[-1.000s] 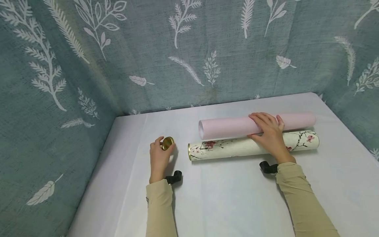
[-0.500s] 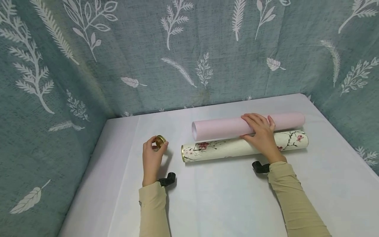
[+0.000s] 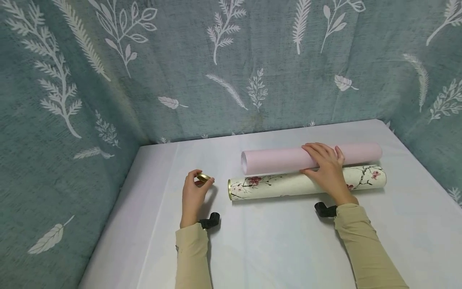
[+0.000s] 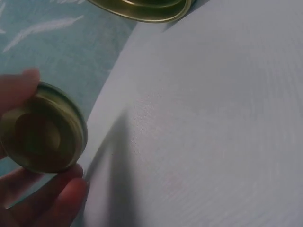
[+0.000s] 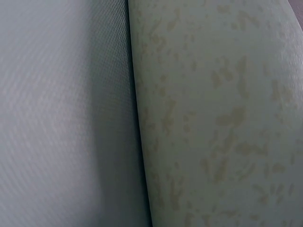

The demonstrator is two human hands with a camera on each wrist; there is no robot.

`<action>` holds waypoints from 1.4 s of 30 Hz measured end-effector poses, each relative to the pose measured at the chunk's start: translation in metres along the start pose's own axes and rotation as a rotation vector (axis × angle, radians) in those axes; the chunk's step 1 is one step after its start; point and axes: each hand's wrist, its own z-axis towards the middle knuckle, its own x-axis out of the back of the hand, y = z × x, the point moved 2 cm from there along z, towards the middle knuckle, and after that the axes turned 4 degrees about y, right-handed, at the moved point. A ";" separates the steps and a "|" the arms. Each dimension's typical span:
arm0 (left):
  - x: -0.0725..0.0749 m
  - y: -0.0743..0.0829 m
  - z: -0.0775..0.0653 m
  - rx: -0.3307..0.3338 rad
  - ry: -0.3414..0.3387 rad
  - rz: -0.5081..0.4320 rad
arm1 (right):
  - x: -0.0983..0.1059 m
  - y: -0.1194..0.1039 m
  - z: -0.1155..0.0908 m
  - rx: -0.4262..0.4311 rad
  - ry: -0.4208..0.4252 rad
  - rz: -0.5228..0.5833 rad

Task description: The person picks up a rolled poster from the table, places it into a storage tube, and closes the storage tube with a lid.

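Note:
In the head view my left hand [image 3: 193, 196] pinches a round gold lid [image 3: 203, 177] between thumb and fingers, above the table. The left wrist view shows the hollow side of the lid [image 4: 42, 135]. My right hand [image 3: 330, 172] grips a pink paper roll [image 3: 274, 160] around its middle, fingers over the top and thumb on the near side. Just in front of the roll lies a cream tube [image 3: 288, 186] with blossom branches and a gold rim at its left end. The right wrist view is filled by the tube's speckled side [image 5: 213, 118] and white cloth.
A white-covered table [image 3: 274, 241] carries everything. Green leaf-patterned cloth [image 3: 173, 60] rises behind it and along both sides. A gold rim [image 4: 156, 16] shows at the top of the left wrist view. Black wrist cameras [image 3: 211, 220] sit at both cuffs.
My left hand has turned the lid from facing the camera to nearly edge-on. The right hand stays on the pink roll; the whole view shifts a little with the head.

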 end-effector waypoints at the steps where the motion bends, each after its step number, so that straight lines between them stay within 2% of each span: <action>1: -0.001 0.000 0.000 -0.001 -0.006 0.000 | 0.000 0.000 0.000 0.000 0.002 -0.001; 7: -0.004 0.000 -0.001 0.008 -0.048 0.014 | 0.002 -0.001 -0.001 -0.013 -0.005 0.006; 17: -0.003 0.002 0.002 0.035 -0.023 0.033 | 0.001 -0.001 0.002 -0.005 0.010 0.014; 25: -0.006 0.005 0.001 0.031 -0.103 0.052 | 0.001 -0.001 0.001 -0.012 0.005 0.018; 33: -0.002 0.004 -0.002 0.013 -0.129 0.035 | 0.000 -0.004 0.000 -0.011 -0.003 0.010; 39: -0.001 0.004 -0.002 0.075 -0.164 -0.005 | 0.002 -0.005 -0.001 -0.002 0.005 0.016; 42: -0.001 0.006 -0.001 0.069 -0.173 -0.027 | 0.003 -0.005 0.000 0.006 0.009 0.015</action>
